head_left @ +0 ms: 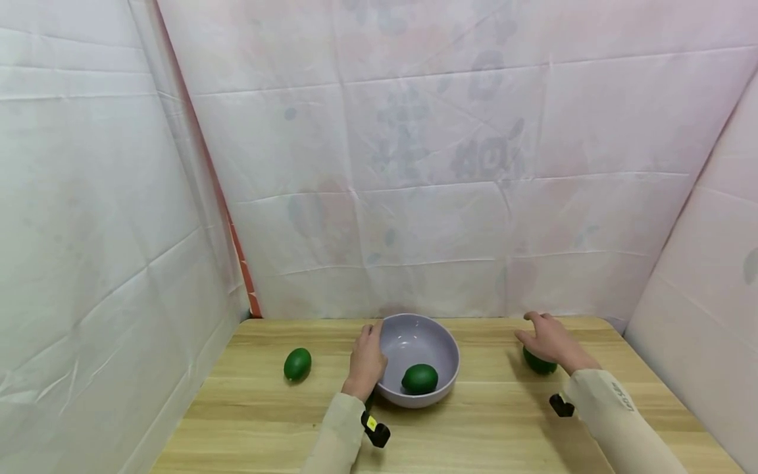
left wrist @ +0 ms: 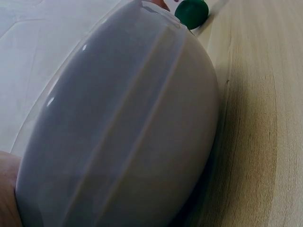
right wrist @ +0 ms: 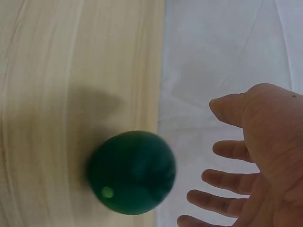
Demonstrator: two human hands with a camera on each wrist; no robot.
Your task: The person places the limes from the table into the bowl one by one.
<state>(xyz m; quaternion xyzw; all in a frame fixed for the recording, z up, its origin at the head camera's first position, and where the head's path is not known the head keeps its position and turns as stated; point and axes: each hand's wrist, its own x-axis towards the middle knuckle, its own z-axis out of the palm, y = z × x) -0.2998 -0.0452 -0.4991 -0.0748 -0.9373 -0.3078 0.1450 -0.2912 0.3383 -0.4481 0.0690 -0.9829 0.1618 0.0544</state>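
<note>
A grey-purple bowl (head_left: 417,339) stands upright on the table with one green lime (head_left: 420,379) inside. My left hand (head_left: 365,359) holds the bowl at its left rim; in the left wrist view the bowl's outer wall (left wrist: 123,118) fills most of the picture and the fingers are hidden. Over at the right, my right hand (head_left: 552,342) hovers just above another lime (head_left: 539,362), fingers spread. The right wrist view shows that lime (right wrist: 132,172) apart from the hand (right wrist: 255,165), with a pale spot on its end.
Another lime (head_left: 297,365) lies on the wooden table (head_left: 249,421) left of the bowl. Something dark green (head_left: 370,400) shows partly under my left wrist. White sheets (head_left: 414,230) hang behind the table and at both sides.
</note>
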